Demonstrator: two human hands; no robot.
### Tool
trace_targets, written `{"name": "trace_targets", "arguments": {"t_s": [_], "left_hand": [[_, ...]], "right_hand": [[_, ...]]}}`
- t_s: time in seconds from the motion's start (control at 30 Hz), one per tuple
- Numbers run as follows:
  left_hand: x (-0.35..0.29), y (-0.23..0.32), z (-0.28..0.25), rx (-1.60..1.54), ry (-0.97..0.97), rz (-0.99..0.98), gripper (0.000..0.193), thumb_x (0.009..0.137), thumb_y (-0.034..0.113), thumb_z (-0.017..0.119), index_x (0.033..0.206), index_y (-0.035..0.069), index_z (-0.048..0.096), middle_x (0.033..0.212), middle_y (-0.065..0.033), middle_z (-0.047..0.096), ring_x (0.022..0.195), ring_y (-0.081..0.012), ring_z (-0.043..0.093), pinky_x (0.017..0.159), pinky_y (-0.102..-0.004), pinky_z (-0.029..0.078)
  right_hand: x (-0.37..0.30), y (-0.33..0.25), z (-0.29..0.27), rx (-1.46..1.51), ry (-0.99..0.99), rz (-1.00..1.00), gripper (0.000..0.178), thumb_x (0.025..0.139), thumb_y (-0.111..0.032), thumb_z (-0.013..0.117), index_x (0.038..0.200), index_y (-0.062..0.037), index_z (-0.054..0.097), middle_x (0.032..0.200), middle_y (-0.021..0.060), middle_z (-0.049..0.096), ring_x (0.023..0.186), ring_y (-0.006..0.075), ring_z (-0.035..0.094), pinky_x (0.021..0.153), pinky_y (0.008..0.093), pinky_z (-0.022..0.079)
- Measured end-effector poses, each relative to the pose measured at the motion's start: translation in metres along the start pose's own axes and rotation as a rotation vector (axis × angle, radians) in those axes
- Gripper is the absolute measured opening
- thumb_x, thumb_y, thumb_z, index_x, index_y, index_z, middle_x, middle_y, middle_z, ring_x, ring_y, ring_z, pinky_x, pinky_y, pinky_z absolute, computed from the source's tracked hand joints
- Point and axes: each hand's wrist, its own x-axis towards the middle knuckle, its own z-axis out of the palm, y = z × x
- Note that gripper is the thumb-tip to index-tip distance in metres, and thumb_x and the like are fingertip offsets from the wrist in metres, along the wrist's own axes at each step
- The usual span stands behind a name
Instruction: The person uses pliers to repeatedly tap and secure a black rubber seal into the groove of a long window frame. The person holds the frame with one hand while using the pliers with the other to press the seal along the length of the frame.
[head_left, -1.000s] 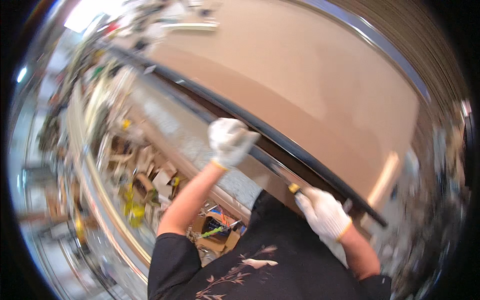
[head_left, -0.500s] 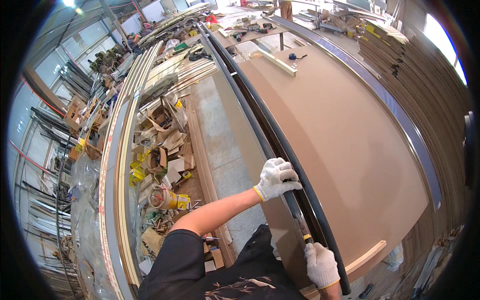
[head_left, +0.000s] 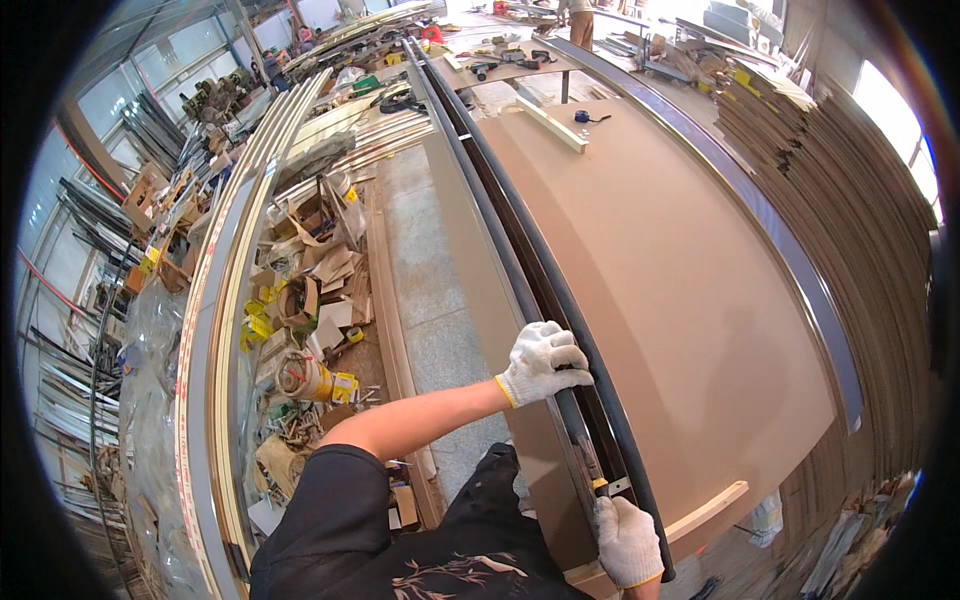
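A long dark metal profile with a channel along it runs away from me, on top of brown panels. My left hand, in a white knit glove, is closed over the profile's left edge with its fingers curled. Nearer to me, my gloved right hand grips a slim hand tool with a yellow collar. A narrow shaft seems to run from it along the channel's left wall; its tip and exact kind are unclear. A small silver tab shows in the channel beside the tool.
A large brown panel lies to the right, bearing a wooden strip and a tape measure. Stacked brown sheets stand farther right. Left are long pale strips, cardboard scraps and a bucket. Another person stands far back.
The view has shifted slightly. Both hands keep their grip at nearly the same spots on the profile; the silver tab beside the tool is now plainer to see.
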Motion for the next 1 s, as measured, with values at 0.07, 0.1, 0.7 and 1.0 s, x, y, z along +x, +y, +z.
{"name": "trace_targets", "arguments": {"t_s": [0.07, 0.1, 0.7, 1.0], "left_hand": [[0.0, 0.003, -0.002, 0.029, 0.015, 0.011, 0.025, 0.072, 0.031, 0.09, 0.07, 0.017, 0.069, 0.073, 0.0026, 0.065, 0.069, -0.0205, 0.061, 0.065, -0.0388, 0.048], [0.005, 0.002, 0.001, 0.047, 0.021, 0.032, 0.024, 0.073, 0.03, 0.089, 0.07, 0.017, 0.069, 0.073, 0.002, 0.064, 0.069, -0.0211, 0.061, 0.065, -0.0392, 0.048], [-0.008, -0.002, 0.017, -0.237, -0.009, 0.05, 0.015, 0.082, 0.027, 0.076, 0.079, 0.016, 0.066, 0.081, -0.0016, 0.059, 0.088, -0.0257, 0.063, 0.08, -0.0423, 0.051], [-0.067, -0.133, -0.064, -0.568, -0.065, -0.12, 0.084, 0.089, 0.041, 0.075, 0.158, 0.009, 0.04, 0.159, -0.0187, 0.046, 0.151, -0.0371, 0.04, 0.128, -0.0531, 0.023]], "right_hand": [[0.004, 0.005, -0.001, -0.029, 0.01, -0.048, 0.041, 0.107, -0.033, 0.056, 0.087, 0.0019, 0.066, 0.075, 0.0282, 0.063, 0.077, 0.0501, 0.066, 0.067, 0.0527, 0.051], [0.012, 0.02, 0.001, -0.046, 0.029, -0.087, 0.041, 0.105, -0.035, 0.06, 0.088, 0.0022, 0.065, 0.077, 0.0293, 0.063, 0.08, 0.0502, 0.066, 0.07, 0.0517, 0.051], [0.021, -0.069, -0.011, 0.575, 0.105, 0.03, 0.047, 0.101, -0.028, 0.074, 0.135, 0.0005, 0.061, 0.112, 0.0083, 0.073, 0.101, 0.021, 0.07, 0.092, 0.0372, 0.057], [0.247, -0.253, 0.152, 0.872, 0.202, -0.135, 0.027, 0.098, -0.005, 0.064, 0.123, 0.0053, 0.065, 0.109, 0.0121, 0.072, 0.094, 0.0177, 0.071, 0.085, 0.0292, 0.057]]}}
